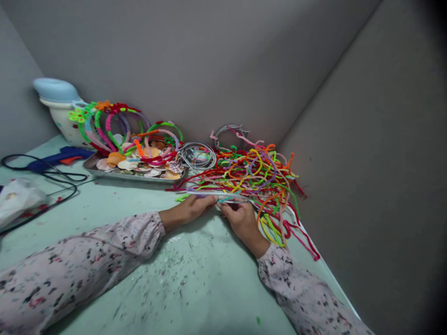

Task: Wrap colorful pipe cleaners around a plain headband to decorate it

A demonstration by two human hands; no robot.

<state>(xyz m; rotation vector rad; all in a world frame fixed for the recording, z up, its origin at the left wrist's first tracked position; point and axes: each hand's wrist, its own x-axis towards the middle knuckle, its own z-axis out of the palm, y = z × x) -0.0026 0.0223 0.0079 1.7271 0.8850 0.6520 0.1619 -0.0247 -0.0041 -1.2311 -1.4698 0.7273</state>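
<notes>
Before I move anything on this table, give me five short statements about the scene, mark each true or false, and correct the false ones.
1. The left hand and right hand both hold a thin white strip. True.
2. The metal tray holds only coiled wire. False: it holds seashells, with fuzzy hoops above them.
3. The pile of pipe cleaners lies left of the tray in the picture. False: it lies to the right.
4. A black cable lies on the table left of the tray. True.
5. The person's sleeves are plain black. False: the sleeves are pale with a speckled print.
</notes>
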